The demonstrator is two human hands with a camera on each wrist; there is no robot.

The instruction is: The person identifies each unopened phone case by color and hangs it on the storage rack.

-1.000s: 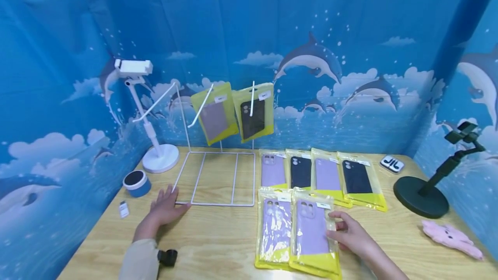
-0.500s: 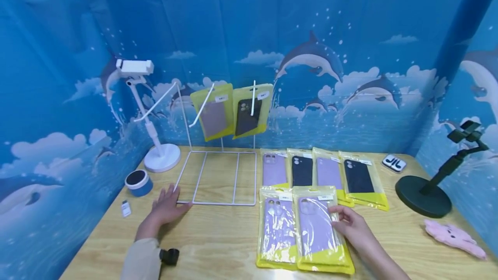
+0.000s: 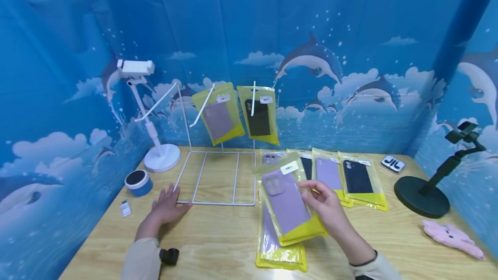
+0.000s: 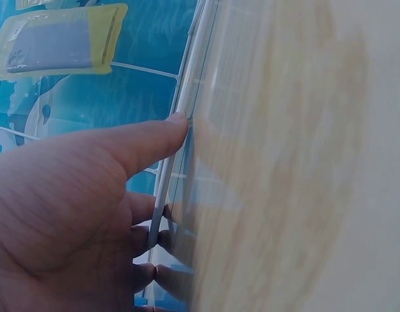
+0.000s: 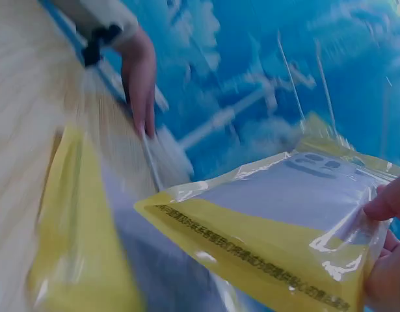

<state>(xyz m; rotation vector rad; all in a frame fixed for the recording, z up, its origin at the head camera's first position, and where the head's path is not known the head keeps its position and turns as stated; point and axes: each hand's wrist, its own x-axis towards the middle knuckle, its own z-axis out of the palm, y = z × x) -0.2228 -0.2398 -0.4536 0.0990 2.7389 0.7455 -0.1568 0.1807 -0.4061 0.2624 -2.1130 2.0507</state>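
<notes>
Wood-grain surface [image 3: 210,245] carries everything. White wire rack [image 3: 223,204] stands left of centre, two bagged phone cases on its hooks: purple [image 3: 219,120] in the middle, black [image 3: 258,120] to the right. Held packet [image 3: 288,204] (clear and yellow bag, purple case inside) is up off the surface, tilted, label end toward the rack. It sits just left of the right hand, well right of the left hand. Lower packet [image 3: 276,254], also purple, lies flat beneath and is partly covered; a row of packets [image 3: 327,174] is behind.

Hands: right hand [image 3: 324,204] pinches the held packet's right edge, thumb against fingers. Left hand [image 3: 167,206] rests at the rack's near-left corner, fingers extended and slightly spread, thumb touching the wire. Smallest nearby: blue tin [image 3: 138,183], then white tag [image 3: 125,208], both left of the left hand.
</notes>
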